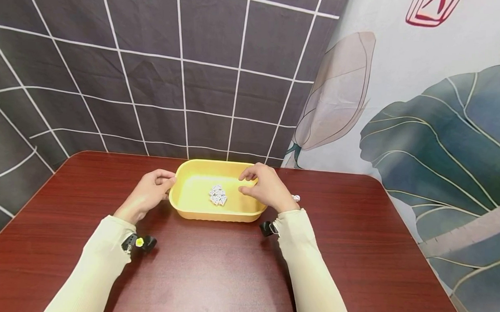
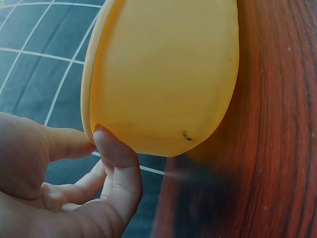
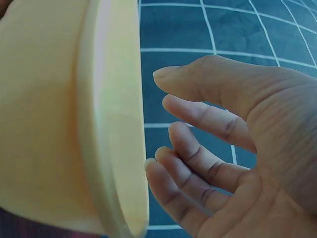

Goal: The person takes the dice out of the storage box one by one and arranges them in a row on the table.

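Observation:
A yellow plastic tray (image 1: 215,216) with rounded corners stands on the table, and a small heap of white dice-like pieces with dark marks (image 1: 218,195) lies inside it. My left hand (image 1: 149,191) pinches the tray's left rim between thumb and forefinger; the left wrist view shows this hand (image 2: 109,183) at the tray's end wall (image 2: 163,89). Over the tray's right end hovers my right hand (image 1: 269,186), its fingers loosely bent. In the right wrist view that hand (image 3: 237,129) holds nothing, with its fingertips close to the tray's rim (image 3: 89,119).
More white marked pieces (image 1: 296,198) lie on the table just beyond the right wrist, partly hidden by it. The reddish-brown wooden table (image 1: 204,269) meets a dark grid-patterned cloth (image 1: 153,79) at the back. A leaf-printed cloth (image 1: 441,135) hangs at the right.

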Tool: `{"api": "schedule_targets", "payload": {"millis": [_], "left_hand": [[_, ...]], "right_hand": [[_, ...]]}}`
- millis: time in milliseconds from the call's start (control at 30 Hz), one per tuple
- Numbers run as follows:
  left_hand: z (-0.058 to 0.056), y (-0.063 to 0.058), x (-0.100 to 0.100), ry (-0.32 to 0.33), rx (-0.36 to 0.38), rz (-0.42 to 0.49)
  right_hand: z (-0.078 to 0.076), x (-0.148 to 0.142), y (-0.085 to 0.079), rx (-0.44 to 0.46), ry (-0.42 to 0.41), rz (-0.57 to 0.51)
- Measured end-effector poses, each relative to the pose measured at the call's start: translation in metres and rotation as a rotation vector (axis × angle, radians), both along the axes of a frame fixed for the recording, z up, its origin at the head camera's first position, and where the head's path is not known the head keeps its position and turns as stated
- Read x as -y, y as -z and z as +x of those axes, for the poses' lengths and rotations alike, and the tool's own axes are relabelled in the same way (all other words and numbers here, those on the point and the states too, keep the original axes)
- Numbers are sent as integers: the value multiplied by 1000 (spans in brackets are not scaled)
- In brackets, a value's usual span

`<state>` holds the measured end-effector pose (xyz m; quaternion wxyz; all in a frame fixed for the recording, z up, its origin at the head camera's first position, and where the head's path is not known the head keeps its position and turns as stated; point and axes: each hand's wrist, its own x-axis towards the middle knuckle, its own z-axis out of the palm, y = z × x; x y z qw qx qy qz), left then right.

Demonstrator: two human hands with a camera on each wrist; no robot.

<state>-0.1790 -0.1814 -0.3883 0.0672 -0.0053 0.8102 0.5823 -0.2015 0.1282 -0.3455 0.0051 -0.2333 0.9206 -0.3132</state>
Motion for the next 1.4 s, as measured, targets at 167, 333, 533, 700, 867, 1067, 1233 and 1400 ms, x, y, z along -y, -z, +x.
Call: {"api": "schedule_targets", "payload": {"millis": [167, 333, 533, 700, 867, 1067, 1233, 1400], "left_hand": [[0, 0, 0, 0, -1, 0], [0, -1, 0, 3, 0, -2], [0, 0, 1, 5, -3, -5], [0, 0, 1, 7, -7, -10], [0, 0, 1, 9, -5, -11], [1, 0, 1, 8, -3, -8], [1, -1, 1, 5, 0, -9], [2, -2, 0, 5, 1, -8]], "right_hand": [[0, 8, 5, 3, -14, -1], [0, 16, 11, -5, -39, -3], [1, 29, 17, -10, -63, 18], [2, 36, 23, 2, -51, 49], [4, 41, 28, 18, -52, 64], [4, 44, 32, 43, -42, 99], [3, 44, 34, 67, -33, 134], [1, 44, 36, 92, -2, 153]]}}
